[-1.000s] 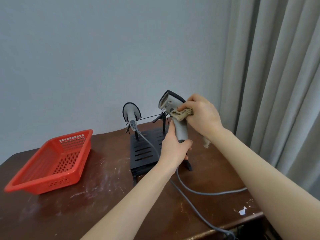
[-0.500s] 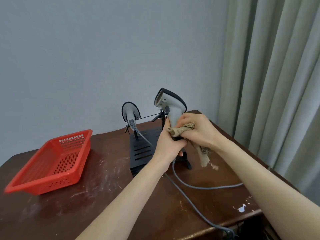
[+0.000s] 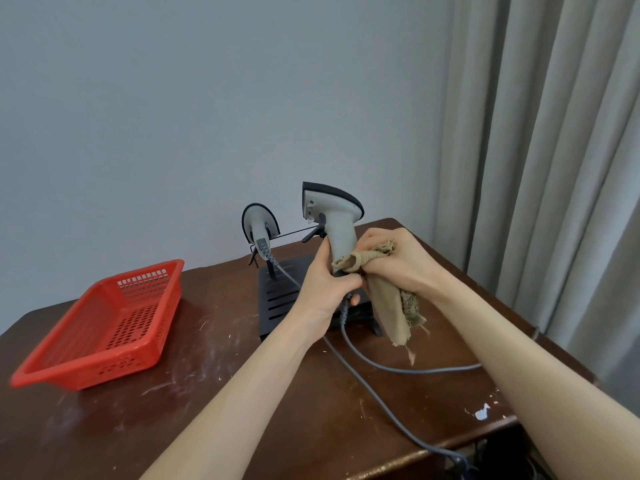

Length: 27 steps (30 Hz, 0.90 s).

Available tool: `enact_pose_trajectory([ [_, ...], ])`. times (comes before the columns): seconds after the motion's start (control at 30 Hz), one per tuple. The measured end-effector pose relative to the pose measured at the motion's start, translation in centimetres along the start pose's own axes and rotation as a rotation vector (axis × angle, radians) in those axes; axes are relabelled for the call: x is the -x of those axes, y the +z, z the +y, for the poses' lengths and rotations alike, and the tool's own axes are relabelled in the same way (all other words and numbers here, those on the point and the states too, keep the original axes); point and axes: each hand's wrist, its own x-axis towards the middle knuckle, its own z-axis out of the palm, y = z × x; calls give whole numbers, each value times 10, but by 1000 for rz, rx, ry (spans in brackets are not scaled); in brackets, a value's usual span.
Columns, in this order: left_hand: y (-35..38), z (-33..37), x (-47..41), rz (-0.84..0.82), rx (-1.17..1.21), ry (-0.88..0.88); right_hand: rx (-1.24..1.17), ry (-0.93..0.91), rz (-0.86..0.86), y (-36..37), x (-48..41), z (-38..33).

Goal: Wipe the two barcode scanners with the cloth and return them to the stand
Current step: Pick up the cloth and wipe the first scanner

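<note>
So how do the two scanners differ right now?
The held scanner is off the stand, upright in the left hand; the other scanner rests on the stand. The right hand presses the cloth on the held scanner's handle; the other scanner is untouched. Both are grey with black trim and a grey cable.

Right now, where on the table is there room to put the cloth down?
The widest bare patch of table lies in front of the basket, by the near edge. A narrower strip runs between the basket and the black stand. Right of the stand it is crowded: both cables cross there, below the hanging cloth.
</note>
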Motion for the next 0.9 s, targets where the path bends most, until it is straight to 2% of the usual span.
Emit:
enact_pose_trajectory([
  [0.2,1,6,5,-63,84,-36,51,8,292,-8,-29,5],
  [0.3,-1,4,4,-62,99,-37,58,10,252,-5,-27,2],
  [0.53,-8,0,2,-41,132,-32,7,-4,-54,1,-1,-3],
  [0.6,-7,0,2,-49,133,-33,30,-5,-2,0,-8,1],
  [0.7,-1,-1,5,-67,120,-56,108,10,242,-6,-24,7],
  [0.77,3,-1,7,-83,119,-62,155,38,328,-6,-30,5],
  [0.83,3,-2,6,-85,119,-54,187,46,317,-4,-30,5],
  [0.9,1,-2,6,-73,112,-42,176,39,234,-2,-24,3],
])
